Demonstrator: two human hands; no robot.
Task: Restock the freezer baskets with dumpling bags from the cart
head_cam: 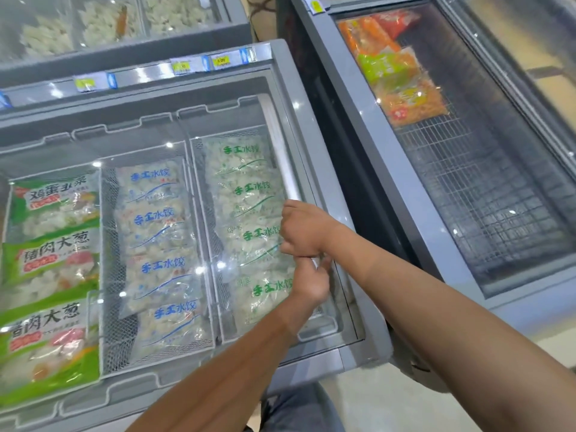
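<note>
Head view: both hands meet at the white lid handle (282, 157) on the freezer's right edge, the left hand (311, 283) curled round its near end, the right hand (304, 227) fisted on it just beyond. Green-lettered dumpling bags (249, 213) fill the wire basket (215, 238) beside them, blue-lettered bags (159, 241) the next one left.

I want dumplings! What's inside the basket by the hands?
The basket holds a row of clear dumpling bags with green writing, overlapping. Both hands cover the right edge, and whatever lies under the bags is hidden.

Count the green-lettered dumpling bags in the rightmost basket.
4: far end, second, third beside the hands, nearest. More may lie hidden beneath.
</note>
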